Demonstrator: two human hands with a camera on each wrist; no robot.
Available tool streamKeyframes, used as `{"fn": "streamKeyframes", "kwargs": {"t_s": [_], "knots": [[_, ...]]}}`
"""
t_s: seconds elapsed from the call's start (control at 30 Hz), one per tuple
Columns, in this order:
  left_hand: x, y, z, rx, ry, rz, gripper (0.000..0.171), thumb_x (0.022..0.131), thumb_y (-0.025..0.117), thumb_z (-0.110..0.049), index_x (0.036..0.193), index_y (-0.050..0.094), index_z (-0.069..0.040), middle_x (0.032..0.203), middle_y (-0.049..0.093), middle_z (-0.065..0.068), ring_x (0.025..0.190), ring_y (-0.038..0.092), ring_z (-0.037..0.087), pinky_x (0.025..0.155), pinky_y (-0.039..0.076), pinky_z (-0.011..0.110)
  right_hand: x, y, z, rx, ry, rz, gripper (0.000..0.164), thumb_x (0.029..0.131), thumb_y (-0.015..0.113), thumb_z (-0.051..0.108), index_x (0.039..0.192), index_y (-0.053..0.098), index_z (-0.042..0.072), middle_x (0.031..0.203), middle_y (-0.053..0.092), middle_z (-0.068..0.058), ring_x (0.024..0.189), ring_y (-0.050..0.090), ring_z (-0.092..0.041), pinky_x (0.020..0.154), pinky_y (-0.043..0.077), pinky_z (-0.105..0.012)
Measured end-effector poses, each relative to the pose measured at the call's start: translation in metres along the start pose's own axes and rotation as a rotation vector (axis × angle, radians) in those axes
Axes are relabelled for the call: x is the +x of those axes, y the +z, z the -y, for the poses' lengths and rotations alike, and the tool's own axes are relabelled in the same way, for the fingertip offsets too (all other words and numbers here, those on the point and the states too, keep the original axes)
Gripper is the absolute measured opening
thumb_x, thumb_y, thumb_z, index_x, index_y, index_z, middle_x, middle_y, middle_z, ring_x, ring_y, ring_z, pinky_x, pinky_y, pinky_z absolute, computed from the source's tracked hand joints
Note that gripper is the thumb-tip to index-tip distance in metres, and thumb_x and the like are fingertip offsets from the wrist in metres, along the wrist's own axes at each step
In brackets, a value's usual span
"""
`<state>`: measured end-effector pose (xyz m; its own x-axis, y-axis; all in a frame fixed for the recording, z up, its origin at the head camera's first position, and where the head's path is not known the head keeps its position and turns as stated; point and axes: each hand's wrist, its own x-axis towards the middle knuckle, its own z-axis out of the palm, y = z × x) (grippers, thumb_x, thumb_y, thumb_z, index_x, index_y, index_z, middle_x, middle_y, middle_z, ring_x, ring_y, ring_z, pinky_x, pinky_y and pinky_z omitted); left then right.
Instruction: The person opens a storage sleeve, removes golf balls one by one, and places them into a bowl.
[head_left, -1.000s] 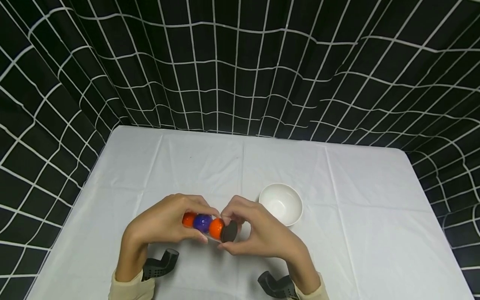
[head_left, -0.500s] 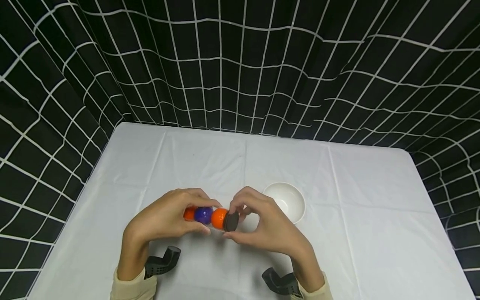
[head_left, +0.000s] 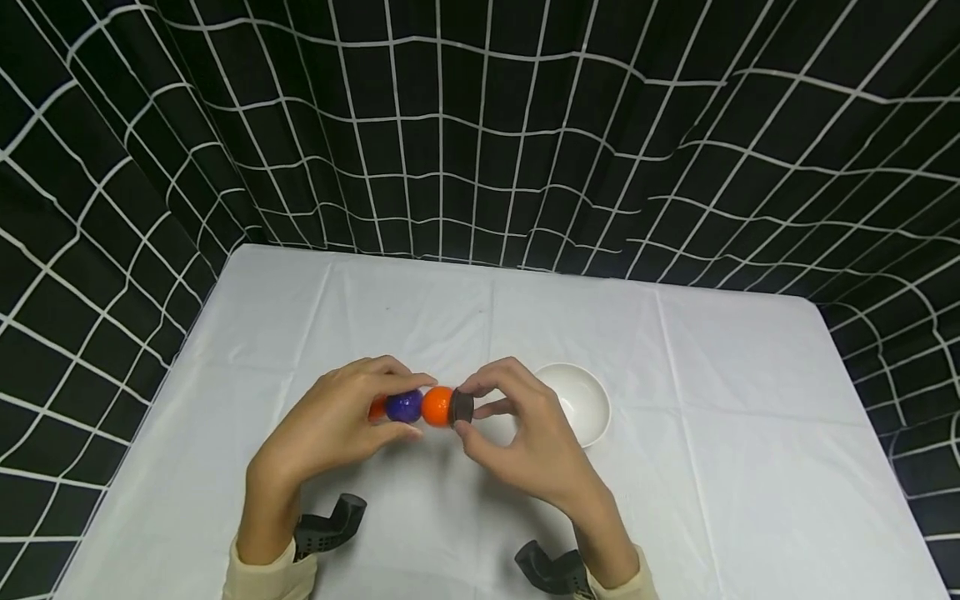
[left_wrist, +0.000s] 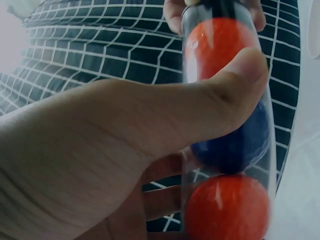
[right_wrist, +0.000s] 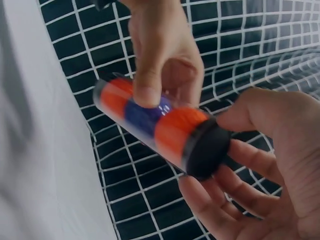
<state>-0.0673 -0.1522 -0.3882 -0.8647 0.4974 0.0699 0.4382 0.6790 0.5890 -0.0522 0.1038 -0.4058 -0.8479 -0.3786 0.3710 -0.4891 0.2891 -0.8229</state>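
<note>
My left hand (head_left: 333, 421) grips a clear tube (right_wrist: 142, 122) around its middle, thumb across its side. Inside sit an orange ball (left_wrist: 227, 207), a purple-blue ball (head_left: 405, 406) and another orange ball (head_left: 437, 407), all in a row. A black cap (right_wrist: 209, 149) covers the tube's right end. With thumb and fingertips, my right hand (head_left: 528, 425) holds that cap around its edge. Held between both hands, the tube lies roughly level in the head view, above the white-covered table (head_left: 420, 517).
A white bowl (head_left: 588, 408) stands behind the right hand, partly hidden by it. Black wrist mounts (head_left: 330, 525) stick out below both forearms. A black curtain with a white grid (head_left: 465, 125) surrounds the table's far and side edges.
Both hands have raised the tube farther up the head view and brought it nearly level. The fingers of the right hand have shifted around the cap.
</note>
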Motion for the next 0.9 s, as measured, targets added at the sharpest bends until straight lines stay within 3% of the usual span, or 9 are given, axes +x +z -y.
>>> {"fn": "streamKeyframes", "kwargs": {"t_s": [0.17,0.47,0.7,0.9], "knots": [[0.0005,0.0004,-0.0026,0.021,-0.004,-0.032,0.054,0.081,0.094,-0.028,0.132,0.075,-0.032,0.112,0.071,-0.012,0.098,0.063,0.006,0.087,0.055,0.032,0.0011,0.0036,0.0,-0.031,0.007,-0.049,0.035,0.08,0.078,-0.002,0.111,0.069,0.011,0.111,0.068,-0.002,0.106,0.068,-0.016,0.08,0.065,-0.028],[-0.0008,-0.0006,-0.0044,0.024,-0.003,-0.045,0.055,0.081,0.093,-0.029,0.132,0.074,-0.032,0.113,0.071,-0.011,0.099,0.064,0.006,0.089,0.056,0.033,0.0002,0.0034,0.0007,-0.017,0.013,-0.091,0.03,0.083,0.078,0.001,0.11,0.072,0.013,0.109,0.071,-0.001,0.104,0.071,-0.015,0.078,0.066,-0.031],[-0.0005,-0.0003,-0.006,0.048,0.004,-0.066,0.054,0.081,0.093,-0.03,0.132,0.075,-0.03,0.113,0.072,-0.008,0.1,0.065,0.009,0.088,0.057,0.034,0.0006,0.0058,0.0004,-0.029,-0.004,-0.115,0.032,0.082,0.08,0.001,0.111,0.072,0.01,0.11,0.072,-0.003,0.104,0.072,-0.016,0.077,0.065,-0.025],[0.0014,0.0008,-0.0077,0.104,0.028,-0.101,0.053,0.083,0.091,-0.034,0.133,0.075,-0.027,0.112,0.072,-0.005,0.098,0.066,0.013,0.084,0.056,0.035,0.0014,0.01,0.0012,-0.114,0.02,-0.156,0.037,0.082,0.077,0.002,0.119,0.073,0.005,0.114,0.077,-0.008,0.102,0.077,-0.019,0.079,0.064,-0.024]]}}
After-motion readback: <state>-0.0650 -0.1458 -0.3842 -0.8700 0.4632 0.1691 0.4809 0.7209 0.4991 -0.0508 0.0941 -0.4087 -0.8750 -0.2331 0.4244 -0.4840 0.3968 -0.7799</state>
